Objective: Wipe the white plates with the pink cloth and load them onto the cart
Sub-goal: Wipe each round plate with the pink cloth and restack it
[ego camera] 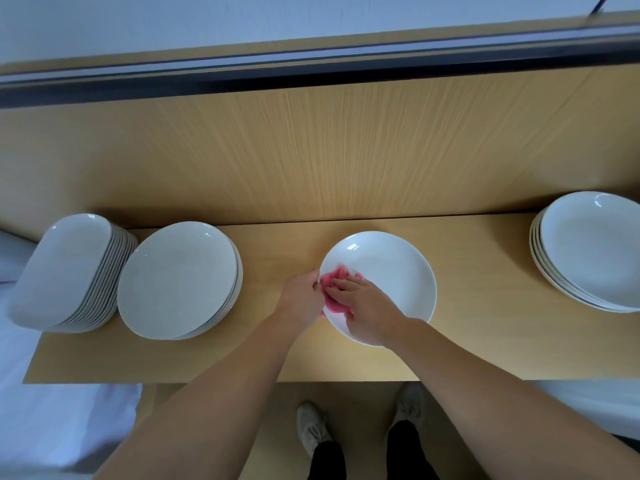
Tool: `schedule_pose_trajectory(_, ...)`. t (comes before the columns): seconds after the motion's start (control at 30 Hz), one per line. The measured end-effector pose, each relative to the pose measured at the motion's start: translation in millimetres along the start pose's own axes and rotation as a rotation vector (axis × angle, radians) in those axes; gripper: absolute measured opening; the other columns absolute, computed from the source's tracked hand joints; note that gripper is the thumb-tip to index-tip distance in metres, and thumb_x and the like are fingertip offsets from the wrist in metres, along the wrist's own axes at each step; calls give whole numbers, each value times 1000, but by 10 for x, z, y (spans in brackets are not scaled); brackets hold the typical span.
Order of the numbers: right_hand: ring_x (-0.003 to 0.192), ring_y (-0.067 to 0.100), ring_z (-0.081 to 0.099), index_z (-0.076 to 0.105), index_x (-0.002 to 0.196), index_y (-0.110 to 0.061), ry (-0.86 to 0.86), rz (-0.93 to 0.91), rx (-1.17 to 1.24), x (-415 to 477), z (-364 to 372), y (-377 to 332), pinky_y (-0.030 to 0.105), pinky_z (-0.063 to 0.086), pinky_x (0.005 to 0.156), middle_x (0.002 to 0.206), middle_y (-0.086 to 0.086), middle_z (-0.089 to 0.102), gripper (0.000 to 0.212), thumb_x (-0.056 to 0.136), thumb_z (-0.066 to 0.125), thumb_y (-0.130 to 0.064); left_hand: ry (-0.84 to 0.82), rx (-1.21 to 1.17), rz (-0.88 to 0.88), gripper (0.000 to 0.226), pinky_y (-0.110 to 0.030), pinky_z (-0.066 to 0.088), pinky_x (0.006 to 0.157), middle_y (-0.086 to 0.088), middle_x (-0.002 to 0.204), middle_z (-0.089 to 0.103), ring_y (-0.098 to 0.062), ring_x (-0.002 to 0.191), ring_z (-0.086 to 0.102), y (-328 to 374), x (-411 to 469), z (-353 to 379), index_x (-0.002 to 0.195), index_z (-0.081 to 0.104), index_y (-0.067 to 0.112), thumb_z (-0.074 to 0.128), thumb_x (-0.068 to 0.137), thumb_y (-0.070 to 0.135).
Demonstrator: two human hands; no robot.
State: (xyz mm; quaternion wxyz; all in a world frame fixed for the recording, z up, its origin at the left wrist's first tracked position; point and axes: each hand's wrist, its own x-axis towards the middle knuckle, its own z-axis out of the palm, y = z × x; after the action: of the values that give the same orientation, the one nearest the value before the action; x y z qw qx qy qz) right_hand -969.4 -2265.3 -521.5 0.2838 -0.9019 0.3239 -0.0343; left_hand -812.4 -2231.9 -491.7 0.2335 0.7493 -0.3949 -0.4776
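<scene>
White plate (391, 271) sits flat on the wood counter (485, 306), approx. mid-view, a bit to the R. L hand (302, 296) is at the plate's 9 o'clock edge w/ fingers curled onto the rim, gripping it. Pink cloth (333, 295) lies bunched on the plate's inner face, btw. 8 and 10 o'clock, touching the L hand's fingertips. R hand (365, 308) comes in from 5 o'clock over the plate's near rim and rests on top of the cloth. Its fingers (341, 284) are fairly straight, close together, pointing to approx. 10 o'clock and pressing cloth to plate. They aren't wrapped round it as far as can be seen; the thumb is hidden. Both forearms are bare. The rest of the plate, 12 thru 4 o'clock, is uncovered w/ a glint near 11. At 9 o'clock from the plate, apart from it, is a stack of round plates (178, 278). Just beyond, same direction, is a taller stack of oblong dishes (62, 268), right beside the round stack and looking to touch it. At 3 o'clock, well apart, a third plate stack (588, 251) is cut off by the frame edge. A wood back panel (311, 150) rises at 12 o'clock behind the counter. At 6 o'clock, below the counter's near edge, are two light shoes (311, 427) on the floor.
</scene>
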Motion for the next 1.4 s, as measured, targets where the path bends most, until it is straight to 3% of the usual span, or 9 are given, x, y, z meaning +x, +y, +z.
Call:
schedule_pose_trajectory(0.1,146,20,27,50,141,-21,-38,-67,-23,-57,-43,23,40,14,122,148,-2,47,51,93,48,-6,29,9,-9,43,-41,61,68,-8,93,70,-30,86,69,-5,4,18,102,70,20,34,88,1)
schedule_pose_trajectory(0.27,145,14,24,48,143,-21,-162,-109,-58,-194,-228,6,13,-11,112,148,-5,46,47,98,43,-8,109,104,19,42,-40,59,69,-7,82,68,-31,73,64,21,-4,54,99,69,18,34,84,2)
schedule_pose_trajectory(0.47,125,13,44,64,117,-23,-339,-107,-91,-309,-270,130,31,22,115,121,-8,62,48,80,49,4,138,118,16,39,-38,58,69,-2,82,67,-28,79,65,63,-42,81,94,68,18,35,80,3)
schedule_pose_trajectory(0.7,102,17,48,62,89,-19,-500,-70,-59,-475,-468,259,33,34,107,93,-11,60,45,67,41,13,141,110,-5,39,-29,47,59,-7,82,66,-26,70,60,93,-78,87,88,65,21,33,76,3)
schedule_pose_trajectory(0.97,107,19,49,60,93,-23,-610,-14,-175,-581,-648,444,37,42,99,104,-11,60,50,62,36,7,144,172,10,42,-44,57,72,-10,80,62,-22,67,54,91,-97,62,92,65,18,29,72,8)
schedule_pose_trajectory(1.13,102,17,55,63,101,-26,-566,99,-55,-600,-772,392,30,50,86,103,-13,59,41,75,42,-2,136,409,37,16,-29,39,62,-4,87,58,-23,80,52,180,-120,42,89,52,15,39,88,6)
schedule_pose_trajectory(1.23,87,20,54,64,93,-20,-430,232,190,-513,-949,262,25,45,81,94,-3,62,30,87,38,-35,147,590,115,33,-31,43,78,-1,121,51,-22,109,52,193,-137,55,124,49,17,46,92,11)
schedule_pose_trajectory(1.33,57,15,50,60,92,-16,-315,314,366,-317,-1012,192,34,49,62,74,-4,59,20,94,41,-18,119,734,199,42,-31,45,91,6,139,42,-17,125,43,154,-206,109,136,47,18,46,94,13)
schedule_pose_trajectory(1.4,67,9,63,60,112,-15,-227,351,290,-186,-1002,217,33,52,65,89,-4,64,25,94,44,-8,112,779,291,37,-27,41,93,6,136,47,-16,125,42,121,-245,141,129,54,15,46,93,11)
